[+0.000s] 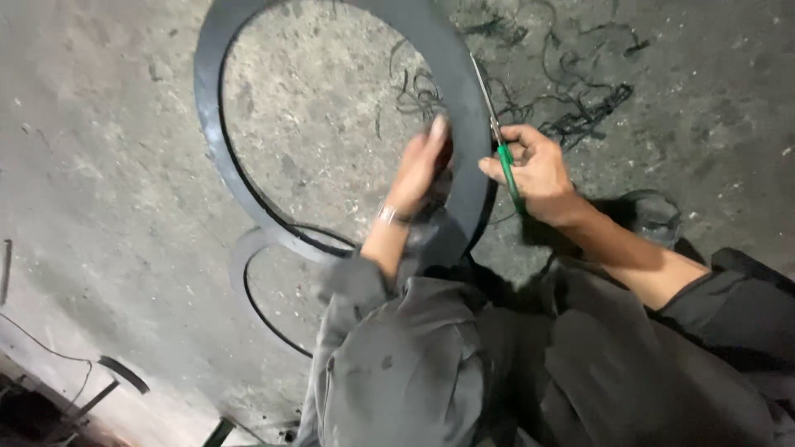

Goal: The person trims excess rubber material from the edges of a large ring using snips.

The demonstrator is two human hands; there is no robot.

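A large flat black rubber ring [217, 124] stands in front of me over the concrete floor. My left hand [422, 161] grips its right side from inside the hole. My right hand [538, 170] holds green-handled scissors [497, 141] with the blades pointing up along the ring's outer edge. A thin trimmed strip [265, 310] curls off the ring's lower part toward the floor.
Black rubber shavings [580, 108] lie scattered on the floor behind the ring. My knees in grey trousers [406, 364] fill the lower frame. A shoe [654, 215] shows at the right. A curved scrap and wires [124, 372] lie at the lower left.
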